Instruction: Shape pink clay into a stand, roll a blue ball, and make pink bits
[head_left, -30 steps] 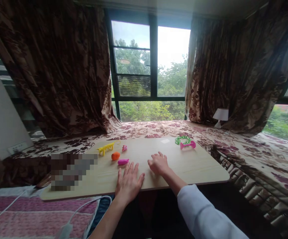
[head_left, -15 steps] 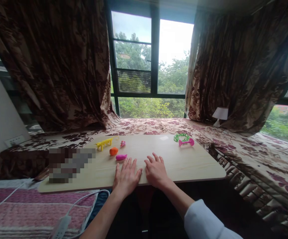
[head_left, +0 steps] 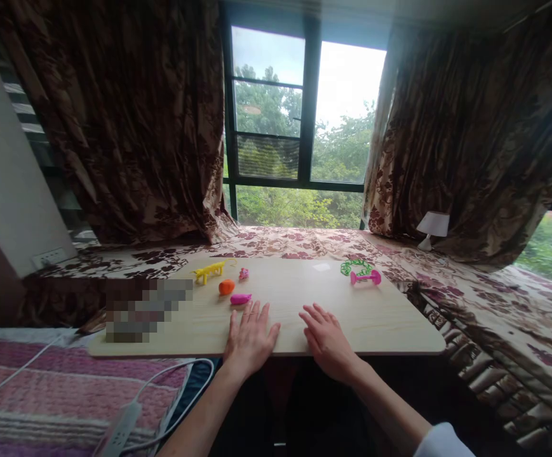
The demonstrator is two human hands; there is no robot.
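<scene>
My left hand rests palm down at the near edge of the pale wooden tabletop, fingers spread and holding nothing. Just beyond its fingertips lies a bright pink toy, long and rounded like an eggplant. An orange rounded toy, a small pink figure and a yellow four-legged animal toy sit farther back. My right hand is over the near edge, right of the left hand, with its fingers extended and nothing in it. Toward the far right corner, a magenta dumbbell-shaped toy touches or overlaps a green ring-shaped piece.
A pixelated area covers the table's left side. Beyond the table stretches a floral-covered ledge with a small white lamp on it. A power strip with a white cable lies on the striped bedding at left.
My right hand has moved to the right, away from my left hand, which stays spread near the pink toy. The view has shifted slightly; the toys keep their places on the table.
</scene>
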